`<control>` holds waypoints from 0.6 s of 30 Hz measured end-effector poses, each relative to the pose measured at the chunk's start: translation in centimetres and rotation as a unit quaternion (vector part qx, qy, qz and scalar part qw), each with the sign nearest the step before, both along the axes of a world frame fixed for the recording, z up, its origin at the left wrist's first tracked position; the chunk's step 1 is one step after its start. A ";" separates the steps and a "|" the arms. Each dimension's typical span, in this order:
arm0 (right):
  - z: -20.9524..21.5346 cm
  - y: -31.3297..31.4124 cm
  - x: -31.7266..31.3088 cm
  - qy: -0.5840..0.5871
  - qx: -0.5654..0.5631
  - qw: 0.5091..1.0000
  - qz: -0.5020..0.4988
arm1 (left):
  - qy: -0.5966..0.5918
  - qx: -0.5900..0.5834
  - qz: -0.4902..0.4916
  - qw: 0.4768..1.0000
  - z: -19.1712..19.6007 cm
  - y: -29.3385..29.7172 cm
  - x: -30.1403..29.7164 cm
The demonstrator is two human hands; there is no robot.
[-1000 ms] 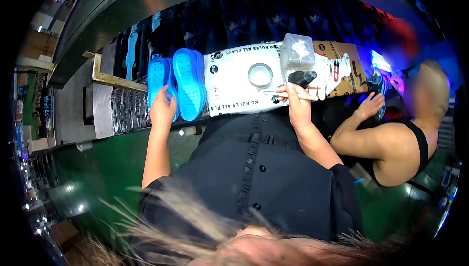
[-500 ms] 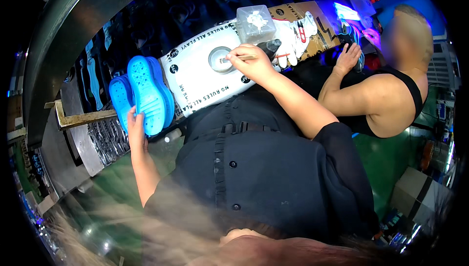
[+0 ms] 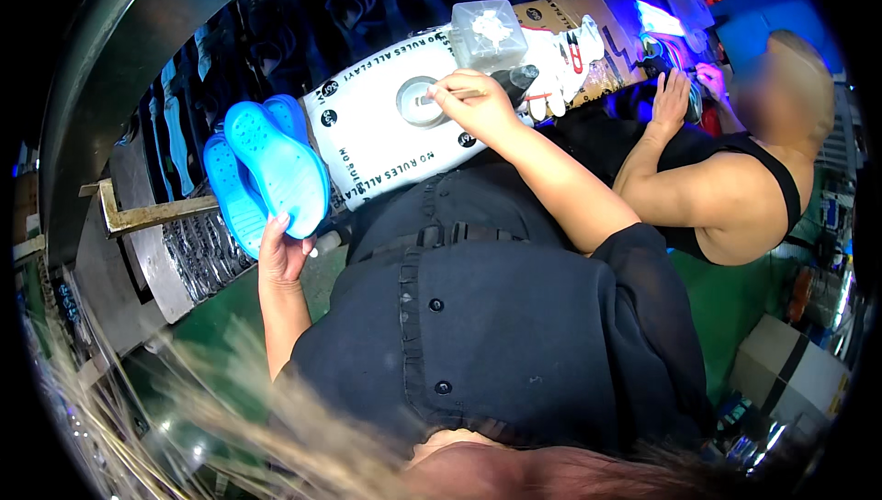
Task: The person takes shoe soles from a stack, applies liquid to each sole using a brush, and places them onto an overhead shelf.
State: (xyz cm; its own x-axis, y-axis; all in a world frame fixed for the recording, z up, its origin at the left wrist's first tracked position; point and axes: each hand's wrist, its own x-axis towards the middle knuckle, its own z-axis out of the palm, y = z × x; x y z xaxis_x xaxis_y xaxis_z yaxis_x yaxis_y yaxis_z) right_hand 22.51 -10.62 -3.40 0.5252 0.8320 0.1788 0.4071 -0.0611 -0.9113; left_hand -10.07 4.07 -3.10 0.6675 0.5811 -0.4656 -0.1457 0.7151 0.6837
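Observation:
Several bright blue shoe soles (image 3: 276,160) lie together at the left, partly overlapping. The one on top is tilted, and my left hand (image 3: 283,250) pinches its near end between thumb and fingers. My right hand (image 3: 476,107) is closed around a thin brush (image 3: 423,101), whose tip is inside a round metal dish (image 3: 410,111). What the dish holds is hard to make out. That dish rests on a white printed plastic sheet (image 3: 367,146) in front of me.
A translucent square container (image 3: 487,41) with white lumps stands behind the dish. White gloves (image 3: 549,87) and red-handled snips (image 3: 576,53) lie to its right on cardboard (image 3: 606,64). A co-worker (image 3: 698,169) sits close on the right. A metal bar (image 3: 165,215) juts out at the left.
The top blue sole has been turned and tilted, its near end now toward the right. My left hand has shifted slightly right and down with it. My right hand stays over the dish.

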 end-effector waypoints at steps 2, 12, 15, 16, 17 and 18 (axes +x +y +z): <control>0.5 -0.3 0.0 -0.026 0.048 0.998 -0.033 | 0.006 0.044 -0.015 0.999 1.0 -0.7 1.1; 1.0 -1.6 -0.2 0.054 0.052 0.993 -0.088 | 0.131 0.258 0.023 0.957 3.3 -3.6 6.1; 2.7 -2.2 -1.1 0.214 0.094 0.967 -0.102 | 0.136 0.450 0.086 0.878 2.7 -3.3 7.3; 3.1 -2.6 -1.4 0.215 0.096 0.966 -0.102 | 0.146 0.520 0.087 0.837 2.2 -3.0 7.5; 3.8 -2.7 -1.7 0.256 0.119 0.956 -0.079 | 0.139 0.461 0.075 0.873 3.4 -3.5 8.0; 4.4 -2.8 -2.1 0.296 0.141 0.943 -0.056 | 0.131 0.401 0.063 0.904 4.6 -4.2 8.7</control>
State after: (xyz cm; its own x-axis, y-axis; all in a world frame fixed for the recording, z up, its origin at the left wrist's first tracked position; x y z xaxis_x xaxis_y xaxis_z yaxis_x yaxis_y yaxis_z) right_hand 20.39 -13.47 1.04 0.6839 0.7289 0.0317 -0.1731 0.2044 -0.9635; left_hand -1.32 -0.17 1.45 0.4997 0.8662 0.0066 0.0513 -0.0371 0.9980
